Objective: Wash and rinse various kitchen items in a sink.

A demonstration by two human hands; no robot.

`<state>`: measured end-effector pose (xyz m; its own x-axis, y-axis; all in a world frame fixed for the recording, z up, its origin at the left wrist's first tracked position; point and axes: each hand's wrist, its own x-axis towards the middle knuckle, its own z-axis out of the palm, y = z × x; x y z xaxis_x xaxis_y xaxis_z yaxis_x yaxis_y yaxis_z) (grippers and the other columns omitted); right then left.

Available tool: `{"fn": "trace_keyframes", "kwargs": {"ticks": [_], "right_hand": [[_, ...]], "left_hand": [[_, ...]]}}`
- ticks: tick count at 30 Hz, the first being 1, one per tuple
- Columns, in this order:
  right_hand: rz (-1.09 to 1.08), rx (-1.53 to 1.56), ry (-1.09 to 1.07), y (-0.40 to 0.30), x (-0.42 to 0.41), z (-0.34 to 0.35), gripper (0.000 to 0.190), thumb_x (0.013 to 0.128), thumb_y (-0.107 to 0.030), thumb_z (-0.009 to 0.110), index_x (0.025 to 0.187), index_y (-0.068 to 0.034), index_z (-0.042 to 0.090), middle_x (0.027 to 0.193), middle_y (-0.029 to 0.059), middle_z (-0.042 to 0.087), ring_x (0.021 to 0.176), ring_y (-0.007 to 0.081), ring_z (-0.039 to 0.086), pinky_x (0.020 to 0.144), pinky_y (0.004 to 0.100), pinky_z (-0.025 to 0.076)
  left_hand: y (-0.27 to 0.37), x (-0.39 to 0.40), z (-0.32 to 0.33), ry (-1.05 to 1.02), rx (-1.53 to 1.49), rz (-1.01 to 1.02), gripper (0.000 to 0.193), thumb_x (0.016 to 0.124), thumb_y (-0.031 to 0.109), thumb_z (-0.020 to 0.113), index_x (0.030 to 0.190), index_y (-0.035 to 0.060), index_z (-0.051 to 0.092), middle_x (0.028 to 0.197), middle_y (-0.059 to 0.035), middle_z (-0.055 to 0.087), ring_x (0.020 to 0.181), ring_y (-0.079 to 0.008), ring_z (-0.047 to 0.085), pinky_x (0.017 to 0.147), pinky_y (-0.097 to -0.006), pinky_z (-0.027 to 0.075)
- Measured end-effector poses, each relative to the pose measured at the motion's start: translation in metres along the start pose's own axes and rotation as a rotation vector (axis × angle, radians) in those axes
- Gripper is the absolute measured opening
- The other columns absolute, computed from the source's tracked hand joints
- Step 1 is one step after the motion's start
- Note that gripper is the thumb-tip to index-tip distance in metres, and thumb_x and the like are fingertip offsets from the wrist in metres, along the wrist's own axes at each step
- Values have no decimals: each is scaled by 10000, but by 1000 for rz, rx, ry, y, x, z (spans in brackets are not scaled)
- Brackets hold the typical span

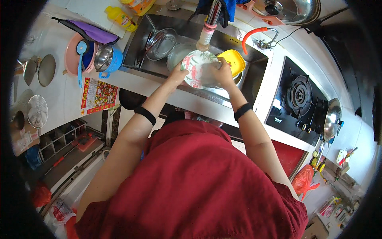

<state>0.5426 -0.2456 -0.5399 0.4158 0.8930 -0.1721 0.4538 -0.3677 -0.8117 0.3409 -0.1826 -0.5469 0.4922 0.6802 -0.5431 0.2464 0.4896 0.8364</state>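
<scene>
A white plate with a pink and green pattern [197, 70] is held over the front of the steel sink [256, 74]. On its left edge my left hand [178, 74] grips it, thumb on top. My right hand [222, 73] holds the right side, its fingers blurred over the surface. Just above the plate is the tap's spout with a pink-ringed nozzle [206, 35]. Behind my right hand sits a yellow square dish [234, 62] on other dishware. A clear glass bowl [176, 55] lies left of the plate, and beside it is a metal strainer [162, 44].
Left of the sink stand a blue pot [112, 61], a pink basin [71, 56] and a yellow bottle [121, 18]. A small tap with an orange hose [247, 37] rises at the sink's back right. Further right is a black gas hob [298, 98].
</scene>
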Motion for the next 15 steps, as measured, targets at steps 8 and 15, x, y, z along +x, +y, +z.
{"fn": "trace_keyframes", "kwargs": {"ticks": [8, 15], "right_hand": [[131, 70, -339, 29, 23, -16, 488, 665, -130, 687, 1101, 45, 552, 975, 167, 626, 868, 250, 617, 757, 333, 485], [218, -24, -640, 32, 43, -39, 507, 663, -151, 708, 1115, 9, 545, 914, 75, 598, 703, 162, 575, 539, 280, 449]], "left_hand": [[-1, 1, 2, 185, 191, 399, 630, 820, 244, 623, 1377, 178, 335, 1344, -170, 385, 1262, -292, 366, 1023, -488, 309], [36, -30, 19, -310, 1154, 875, 252, 773, 318, 642, 940, 135, 686, 1055, -48, 635, 1139, -223, 502, 1015, -450, 292]]}}
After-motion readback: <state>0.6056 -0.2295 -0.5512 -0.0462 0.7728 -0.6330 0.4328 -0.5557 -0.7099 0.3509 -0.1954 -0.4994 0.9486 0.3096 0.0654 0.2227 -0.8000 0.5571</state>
